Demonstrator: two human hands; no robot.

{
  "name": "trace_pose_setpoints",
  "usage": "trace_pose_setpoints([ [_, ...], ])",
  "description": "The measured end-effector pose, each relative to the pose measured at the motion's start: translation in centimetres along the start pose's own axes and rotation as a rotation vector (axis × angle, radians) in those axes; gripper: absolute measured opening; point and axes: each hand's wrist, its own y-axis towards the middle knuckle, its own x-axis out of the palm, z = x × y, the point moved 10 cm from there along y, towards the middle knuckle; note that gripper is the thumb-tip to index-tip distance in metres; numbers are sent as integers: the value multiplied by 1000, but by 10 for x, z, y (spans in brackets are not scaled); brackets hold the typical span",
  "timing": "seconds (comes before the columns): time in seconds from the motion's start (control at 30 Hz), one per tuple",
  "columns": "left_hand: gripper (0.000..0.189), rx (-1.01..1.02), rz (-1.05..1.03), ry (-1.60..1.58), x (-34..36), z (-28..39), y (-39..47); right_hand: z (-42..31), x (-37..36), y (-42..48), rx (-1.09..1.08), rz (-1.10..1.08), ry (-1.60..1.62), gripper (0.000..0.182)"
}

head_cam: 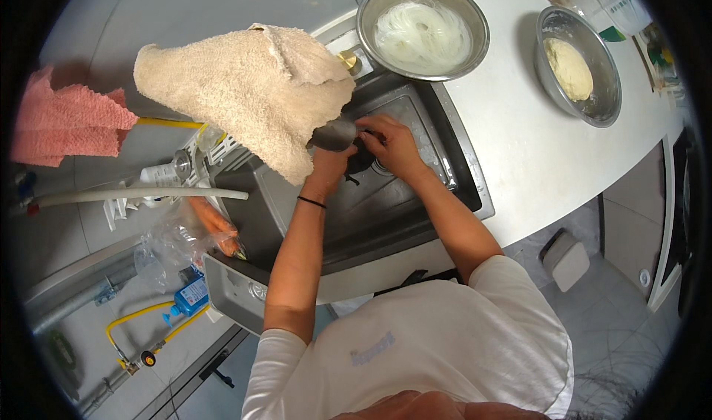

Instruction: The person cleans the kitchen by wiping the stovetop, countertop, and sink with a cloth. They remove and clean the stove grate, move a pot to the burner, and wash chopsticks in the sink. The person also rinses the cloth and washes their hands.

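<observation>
Both my hands are together over the dark sink (356,219). They hold a soft black item (360,157), which may be a piece of wood ear fungus; my fingers partly hide it. My left hand (329,169), with a black band at the wrist, grips it from the left. From the right, the fingers of my right hand (396,144) pinch its upper part. A rounded grey metallic piece (336,135), perhaps the tap head, sits just above my left hand. A small black scrap (351,180) shows below the hands. The drain (380,168) is partly covered by my right hand.
A beige towel (239,86) hangs over the sink's upper left, near my left hand. Steel bowls hold soaking white noodles (423,33) and dough (568,69). Bagged carrots (214,225), a grey basin (233,292) and a pale hose (150,194) are at the left.
</observation>
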Motion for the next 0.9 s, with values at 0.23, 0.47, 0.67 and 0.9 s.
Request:
trace_pose_setpoints([
  [0.23,23,31,-41,20,-2,7,1,7,7,2,2,-94,-46,25],
  [0.47,17,84,-109,294,0,24,-1,37,27,-7,297,-361,313,22],
  [0.67,15,128,-128,377,3,33,2,44,28,-4,240,-406,305,20],
  [0.9,17,94,3,472,-10,40,-1,68,32,-10,420,-377,350,16],
])
